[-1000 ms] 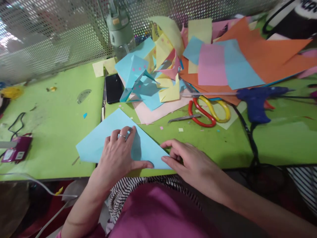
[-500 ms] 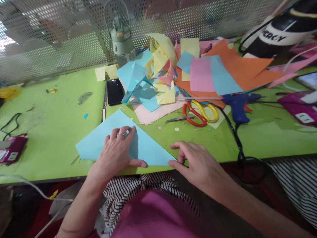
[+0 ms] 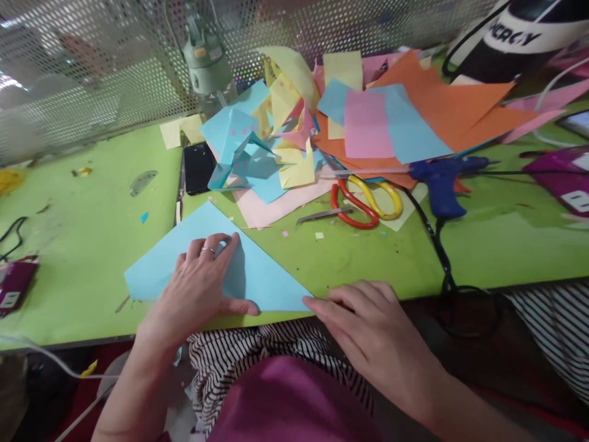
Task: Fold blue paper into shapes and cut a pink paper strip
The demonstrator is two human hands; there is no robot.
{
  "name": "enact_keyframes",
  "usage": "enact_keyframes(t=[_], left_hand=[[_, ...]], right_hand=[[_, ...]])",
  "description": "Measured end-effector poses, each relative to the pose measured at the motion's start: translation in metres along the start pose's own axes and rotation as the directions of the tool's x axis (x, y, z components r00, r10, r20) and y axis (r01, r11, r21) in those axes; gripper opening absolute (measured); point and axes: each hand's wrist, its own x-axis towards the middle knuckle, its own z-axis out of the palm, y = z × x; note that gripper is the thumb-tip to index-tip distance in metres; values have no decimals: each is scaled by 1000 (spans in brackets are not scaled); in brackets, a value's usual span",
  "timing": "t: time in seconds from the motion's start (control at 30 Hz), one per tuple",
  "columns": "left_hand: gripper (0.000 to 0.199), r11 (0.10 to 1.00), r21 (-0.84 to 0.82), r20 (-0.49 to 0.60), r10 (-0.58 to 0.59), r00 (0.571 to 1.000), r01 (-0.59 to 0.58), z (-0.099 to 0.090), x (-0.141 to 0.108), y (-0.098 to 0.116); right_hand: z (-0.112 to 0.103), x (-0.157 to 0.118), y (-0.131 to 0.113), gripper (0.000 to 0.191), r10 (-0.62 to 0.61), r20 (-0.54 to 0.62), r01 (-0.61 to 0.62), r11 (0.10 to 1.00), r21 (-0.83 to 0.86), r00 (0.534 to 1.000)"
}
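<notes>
Apparently to keep the blue paper (image 3: 271, 276) from sliding, the left hand (image 3: 196, 279) presses it with spread fingers, while the right hand (image 3: 368, 319), fingers bunched, touches its corner.

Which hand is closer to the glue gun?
Right. The right hand is at the right corner of the paper, on the near side of the glue gun and left of it. The left hand is on the paper, much farther left.
</notes>
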Motion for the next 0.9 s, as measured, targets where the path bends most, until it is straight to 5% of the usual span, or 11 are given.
enact_keyframes(t=[0.33,0.67,0.9], left_hand=[[107,999,20,-60,-47,997,48,1,1,8],[116,992,103,-24,-66,998,68,1,-2,15],[117,992,94,-41,-79,996,82,-2,-1,20]], right_hand=[[12,-20,5,26,-108,-116,90,985,-149,987],[13,-35,12,12,-41,-271,17,996,-90,962],[14,-17,11,25,-136,-206,93,974,-205,969]])
